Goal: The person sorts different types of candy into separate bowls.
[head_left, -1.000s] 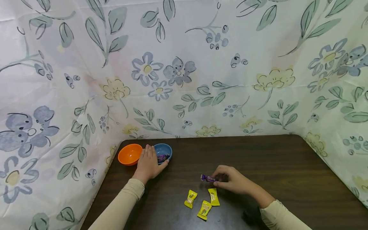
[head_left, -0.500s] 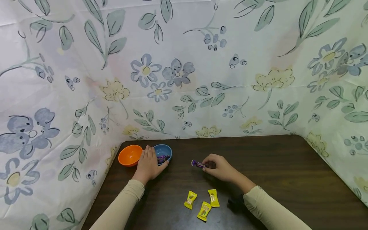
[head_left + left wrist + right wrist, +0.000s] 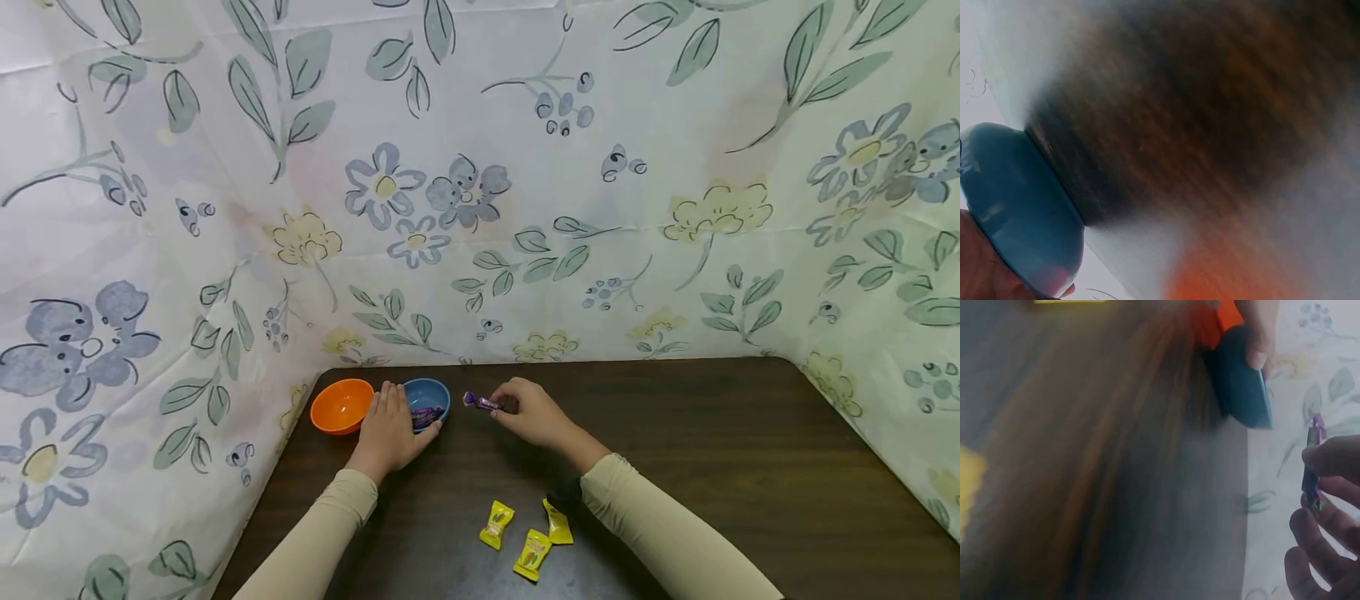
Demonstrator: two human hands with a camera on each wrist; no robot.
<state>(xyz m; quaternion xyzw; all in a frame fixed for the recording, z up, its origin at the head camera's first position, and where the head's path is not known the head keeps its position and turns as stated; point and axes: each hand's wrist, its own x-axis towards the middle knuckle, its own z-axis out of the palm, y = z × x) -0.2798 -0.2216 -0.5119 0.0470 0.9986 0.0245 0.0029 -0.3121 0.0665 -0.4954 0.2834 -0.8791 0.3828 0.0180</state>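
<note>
My left hand [image 3: 388, 433] holds the blue bowl [image 3: 424, 392] from its left and near side, fingers extended along it and thumb at the near rim. Purple-wrapped candies [image 3: 426, 417] lie inside that bowl, partly hidden by the hand. Just right of the bowl, my right hand [image 3: 536, 417] pinches a purple-wrapped candy [image 3: 480, 402] by one end, the other end pointing toward the bowl. In the right wrist view, thumb and fingertips meet on the same candy [image 3: 1314, 456]. The left wrist view shows the blue bowl's outer wall [image 3: 1022, 200] close up.
An orange bowl [image 3: 341, 407] stands left of the blue one, right beside my left fingers. Several yellow-wrapped candies [image 3: 497, 525] lie near the front of the dark wooden table [image 3: 712, 450]. Floral cloth [image 3: 480, 183] hangs behind and beside the table.
My right hand has carried the purple candy leftward and away from me, from above the yellow candies to beside the blue bowl. The left hand stays at the bowl.
</note>
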